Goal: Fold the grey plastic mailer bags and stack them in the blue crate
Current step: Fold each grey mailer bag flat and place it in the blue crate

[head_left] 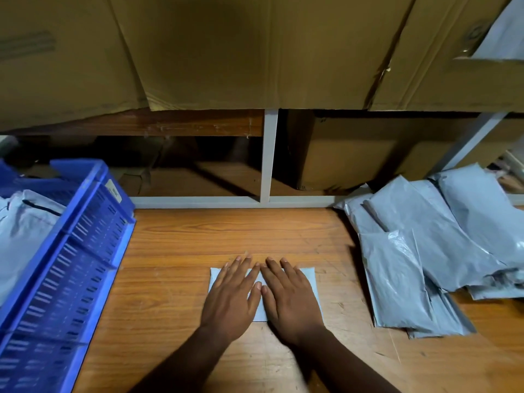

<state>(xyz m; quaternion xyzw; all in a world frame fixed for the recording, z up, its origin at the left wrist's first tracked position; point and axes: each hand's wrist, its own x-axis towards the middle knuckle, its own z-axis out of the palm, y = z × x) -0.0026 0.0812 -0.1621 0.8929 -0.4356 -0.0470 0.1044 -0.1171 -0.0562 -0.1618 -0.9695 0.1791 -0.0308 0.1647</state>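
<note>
A folded grey mailer bag lies flat on the wooden table in front of me. My left hand and my right hand press down on it side by side, fingers straight and spread, thumbs almost touching. The blue crate stands at the left, with folded grey bags inside it. A loose pile of unfolded grey mailer bags lies on the table at the right.
The wooden table ends at a white metal shelf frame behind. Large cardboard boxes hang over the shelf above, and another cardboard box sits in the lower right bay.
</note>
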